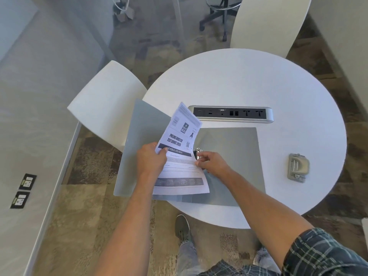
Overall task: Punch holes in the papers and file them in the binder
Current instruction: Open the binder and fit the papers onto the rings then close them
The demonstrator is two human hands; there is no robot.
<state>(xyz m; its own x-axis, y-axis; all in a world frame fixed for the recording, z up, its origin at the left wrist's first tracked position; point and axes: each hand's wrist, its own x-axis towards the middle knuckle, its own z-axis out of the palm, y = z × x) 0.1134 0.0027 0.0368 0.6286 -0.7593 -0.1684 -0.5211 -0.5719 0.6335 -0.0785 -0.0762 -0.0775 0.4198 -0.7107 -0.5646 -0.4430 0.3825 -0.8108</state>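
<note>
From the head view we see the binder (229, 156) lying open on the round table (258, 80). Our left hand (151, 160) grips the papers (179, 156) at their left edge, thumb on top. Our right hand (211, 162) pinches their right edge, just beside the rings (198, 152). The punch (298, 167) stands apart at the right.
</note>
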